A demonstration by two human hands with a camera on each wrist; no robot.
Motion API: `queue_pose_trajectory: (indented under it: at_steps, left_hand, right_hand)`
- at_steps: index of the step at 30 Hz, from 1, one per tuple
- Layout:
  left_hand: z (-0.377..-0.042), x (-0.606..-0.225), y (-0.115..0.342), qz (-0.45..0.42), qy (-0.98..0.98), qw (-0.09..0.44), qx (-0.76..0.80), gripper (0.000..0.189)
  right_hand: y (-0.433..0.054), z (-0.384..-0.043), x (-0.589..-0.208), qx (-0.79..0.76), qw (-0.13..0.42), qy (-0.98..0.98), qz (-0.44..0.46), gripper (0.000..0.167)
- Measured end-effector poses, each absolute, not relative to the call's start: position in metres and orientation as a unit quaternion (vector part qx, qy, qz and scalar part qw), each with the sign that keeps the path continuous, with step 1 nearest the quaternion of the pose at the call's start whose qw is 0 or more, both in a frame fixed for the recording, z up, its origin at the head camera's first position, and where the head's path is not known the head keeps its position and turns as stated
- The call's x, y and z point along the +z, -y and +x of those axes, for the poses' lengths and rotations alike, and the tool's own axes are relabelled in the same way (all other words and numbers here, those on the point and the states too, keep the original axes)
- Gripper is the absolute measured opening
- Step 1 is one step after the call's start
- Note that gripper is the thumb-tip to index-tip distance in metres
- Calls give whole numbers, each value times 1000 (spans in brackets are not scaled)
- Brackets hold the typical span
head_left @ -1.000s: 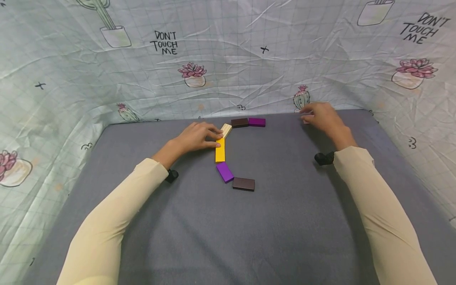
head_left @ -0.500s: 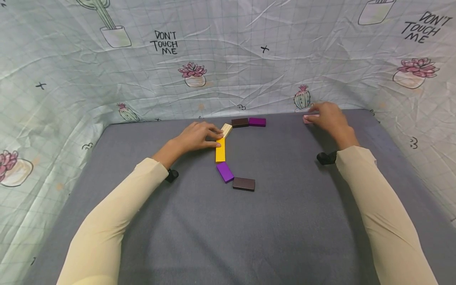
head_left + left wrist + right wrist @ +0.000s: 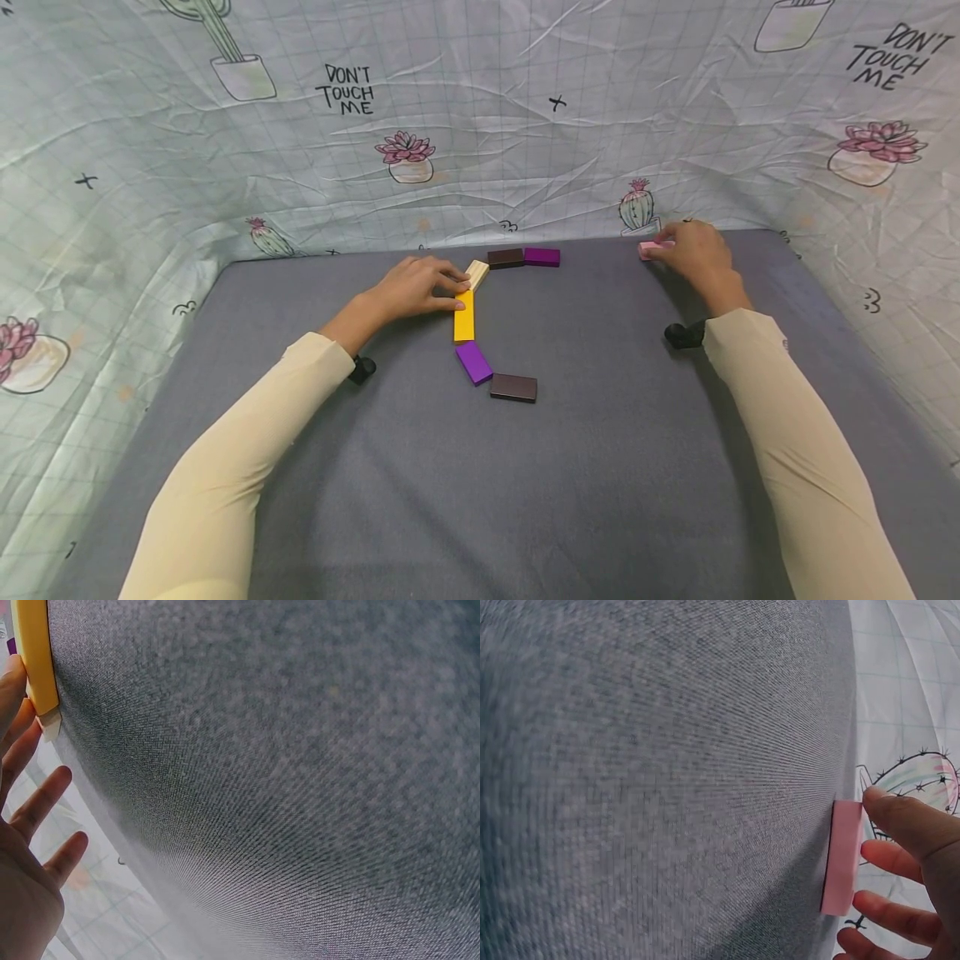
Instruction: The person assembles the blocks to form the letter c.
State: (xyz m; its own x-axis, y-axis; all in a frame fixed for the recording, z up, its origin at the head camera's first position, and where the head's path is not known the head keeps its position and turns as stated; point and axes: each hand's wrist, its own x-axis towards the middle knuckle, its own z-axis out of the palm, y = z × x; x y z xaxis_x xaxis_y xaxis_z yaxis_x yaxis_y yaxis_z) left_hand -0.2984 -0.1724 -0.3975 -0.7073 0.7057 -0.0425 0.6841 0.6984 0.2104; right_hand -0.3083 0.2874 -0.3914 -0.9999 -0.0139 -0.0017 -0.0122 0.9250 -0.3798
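My left hand (image 3: 415, 288) rests over the joint of a yellow block (image 3: 463, 325) and a pale wooden block (image 3: 477, 273). Its thumb touches the yellow block and its forefinger reaches the wooden one; the other fingers spread out loosely in the left wrist view. At the back right, my right hand (image 3: 697, 252) has thumb and fingertips at the upper edge of a pink block (image 3: 842, 859), which lies on the cloth by the wall. Part of that block is hidden by the fingers in the head view.
A violet block (image 3: 474, 363) and a dark brown block (image 3: 513, 387) continue the curved row toward the front. Behind lie another dark brown block (image 3: 505, 259) and a purple block (image 3: 542, 257). Printed fabric (image 3: 510, 133) walls the grey cloth-covered surface (image 3: 525, 500) at the back and sides.
My right hand has shifted right and settled at the pink block, more of which now shows between its fingers. The left hand and the row of blocks look unmoved.
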Motion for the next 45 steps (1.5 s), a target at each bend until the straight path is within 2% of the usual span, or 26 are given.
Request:
queue_pose_trajectory:
  at_steps: [16,27,34,45]
  left_hand:
    - [-298,-395,170,366,-925,68,80,47]
    - [-293,-393,164,351,-933,64,47,47]
    - [-292,-392,163,356,-933,43,35,46]
    - [-286,-390,162,370,-928,30,36,46]
  right_hand:
    - [-282,-309,-396,-213,15,-976,47,57]
    - [-281,-310,-398,-219,10,-975,45,56]
    - [-282,-308,-397,-229,-9,-973,36,50]
    - [-282,-301,-387,-223,-13,-975,20,52]
